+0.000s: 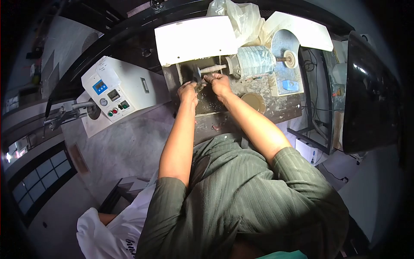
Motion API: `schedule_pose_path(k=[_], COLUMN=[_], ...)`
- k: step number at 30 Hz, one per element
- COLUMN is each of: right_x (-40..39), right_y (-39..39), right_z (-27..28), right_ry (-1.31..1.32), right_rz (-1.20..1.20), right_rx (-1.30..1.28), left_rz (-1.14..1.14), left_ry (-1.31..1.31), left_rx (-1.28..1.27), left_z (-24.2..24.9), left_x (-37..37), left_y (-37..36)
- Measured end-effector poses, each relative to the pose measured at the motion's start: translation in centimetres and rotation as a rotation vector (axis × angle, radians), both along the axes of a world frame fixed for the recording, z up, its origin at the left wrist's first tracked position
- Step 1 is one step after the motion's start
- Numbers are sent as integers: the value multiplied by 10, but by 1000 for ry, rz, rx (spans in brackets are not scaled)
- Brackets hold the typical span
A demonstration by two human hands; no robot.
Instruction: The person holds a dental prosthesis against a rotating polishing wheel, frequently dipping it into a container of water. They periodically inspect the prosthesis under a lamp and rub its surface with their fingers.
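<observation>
A small dark workpiece (201,85) is pinched between the left hand (188,92) and right hand (219,82) at the polishing motor's left spindle (211,68); polishing is judged underway, and steady pressure is called for next.

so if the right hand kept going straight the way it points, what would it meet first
Most likely the spindle of the polishing motor, just beyond the right hand. The fingers already pinch a small dark workpiece shared with the left hand, so that goes first. Depth is hard to judge from above.
</observation>
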State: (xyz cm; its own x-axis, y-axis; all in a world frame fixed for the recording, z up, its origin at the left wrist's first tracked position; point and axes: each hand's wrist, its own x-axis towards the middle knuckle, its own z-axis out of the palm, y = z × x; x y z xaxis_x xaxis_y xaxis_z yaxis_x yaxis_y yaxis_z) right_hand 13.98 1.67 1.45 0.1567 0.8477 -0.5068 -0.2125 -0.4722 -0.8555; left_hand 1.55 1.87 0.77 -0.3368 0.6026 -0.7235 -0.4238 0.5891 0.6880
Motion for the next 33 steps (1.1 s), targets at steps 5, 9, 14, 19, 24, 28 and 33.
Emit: schedule_pose_path(k=[5,9,14,19,24,28,33], right_x=[5,11,4,-2,-1,-1,-2], right_y=[-3,-8,-6,-8,-24,-37,-45], right_z=[13,13,0,6,25,35,32], right_ry=[-107,-208,-204,-482,-637,-762,-828], right_rz=[36,118,72,84,96,92,93], right_rx=[19,112,97,188,304,473,566], left_rz=[64,-17,-2,44,96,83,225], left_ry=[-248,-389,-424,-322,-379,-416,-484], left_rx=[33,101,122,91,50,25,30], left_z=[-25,0,-12,-20,-14,-38,-42], left_x=[1,1,-3,-4,3,5,9], left_y=[-4,-16,-16,-4,-9,-16,-19])
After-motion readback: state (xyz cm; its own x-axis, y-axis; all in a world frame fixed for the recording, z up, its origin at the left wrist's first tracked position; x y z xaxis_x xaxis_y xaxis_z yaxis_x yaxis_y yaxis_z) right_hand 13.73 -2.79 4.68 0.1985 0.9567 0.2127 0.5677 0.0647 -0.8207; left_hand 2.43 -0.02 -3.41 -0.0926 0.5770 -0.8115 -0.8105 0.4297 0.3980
